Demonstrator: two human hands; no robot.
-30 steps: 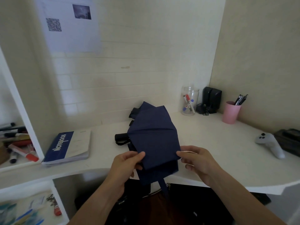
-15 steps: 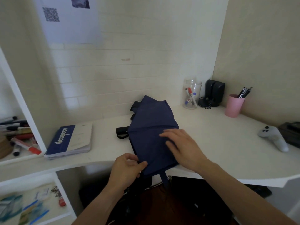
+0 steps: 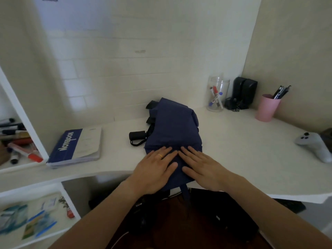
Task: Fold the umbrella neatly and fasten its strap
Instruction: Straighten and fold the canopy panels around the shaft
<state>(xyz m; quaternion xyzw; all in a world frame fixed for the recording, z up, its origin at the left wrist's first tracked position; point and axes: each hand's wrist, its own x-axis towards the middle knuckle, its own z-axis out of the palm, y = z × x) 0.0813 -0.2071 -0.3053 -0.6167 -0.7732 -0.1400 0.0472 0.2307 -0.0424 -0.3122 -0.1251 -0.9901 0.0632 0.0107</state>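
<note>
**Both palms flat on the navy umbrella**

The navy folding umbrella (image 3: 175, 130) lies on the white desk (image 3: 242, 153), its canopy spread in loose flat panels that run from the desk's near edge back toward the wall. Its black handle (image 3: 137, 136) juts out to the left of the canopy, with a thin wrist loop beside it. A narrow navy strap (image 3: 186, 192) hangs down off the desk's front edge below the fabric, unfastened.

The left hand (image 3: 155, 168) and the right hand (image 3: 202, 168) rest side by side on the near end of the umbrella, fingers extended and palms down, pressing on the cloth without gripping anything. The fingertips nearly meet at the canopy's middle. A gold ring shows on the left hand.

Left of the umbrella a blue notebook (image 3: 76, 147) lies flat. Right of it and further back stand a clear marker jar (image 3: 217, 95), black speakers (image 3: 244, 92) and a pink pen cup (image 3: 268, 107). A white game controller (image 3: 316, 146) sits far to the right.
</note>
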